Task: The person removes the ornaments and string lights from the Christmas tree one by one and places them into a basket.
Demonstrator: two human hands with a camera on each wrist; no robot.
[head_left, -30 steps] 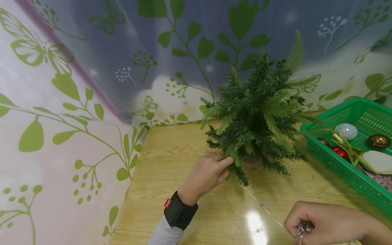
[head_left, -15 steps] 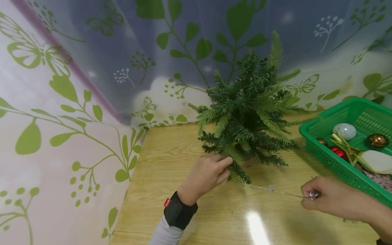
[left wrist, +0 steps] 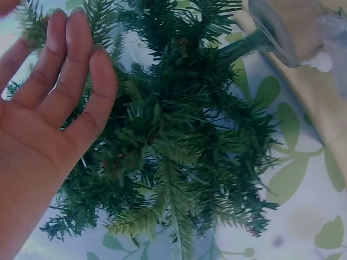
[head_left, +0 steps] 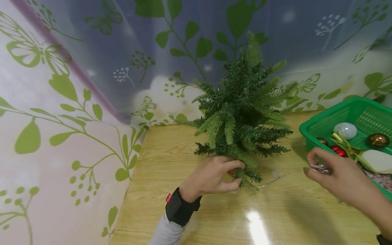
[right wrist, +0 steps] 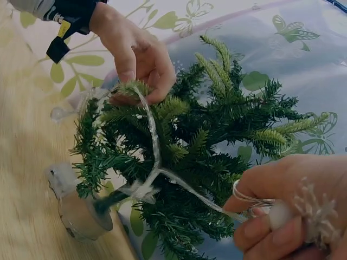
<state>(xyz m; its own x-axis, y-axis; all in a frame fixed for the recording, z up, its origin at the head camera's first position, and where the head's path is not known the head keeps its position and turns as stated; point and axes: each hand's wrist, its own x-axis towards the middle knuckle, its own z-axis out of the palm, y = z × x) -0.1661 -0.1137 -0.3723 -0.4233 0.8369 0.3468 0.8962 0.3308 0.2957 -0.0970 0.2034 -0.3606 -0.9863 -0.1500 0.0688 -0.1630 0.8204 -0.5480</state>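
Observation:
A small artificial Christmas tree (head_left: 242, 102) stands on the wooden table (head_left: 159, 163). At its low front branch (head_left: 249, 175) my left hand (head_left: 214, 175) curves thumb and index finger round the tip; the other fingers are loosely bent in the left wrist view. A clear wire of string lights (right wrist: 153, 138) hangs from that branch and runs to my right hand (head_left: 343, 173). There my curled fingers hold a bunched clump of the lights (right wrist: 317, 216), with a white bulb (right wrist: 280, 214) showing. The tree's base (right wrist: 89, 216) appears in the right wrist view.
A green plastic basket (head_left: 315, 137) sits at the right, holding a white speckled ball (head_left: 345, 130), a bronze ball (head_left: 378, 140), a red ball (head_left: 338, 150) and a white piece with gold ribbon (head_left: 378, 161). A leaf-patterned curtain (head_left: 180, 64) borders the table behind and left.
The tree has turned and its top has shifted left. My left hand has moved slightly right, its thumb and index spreading apart. My right hand has risen toward the basket with the lights.

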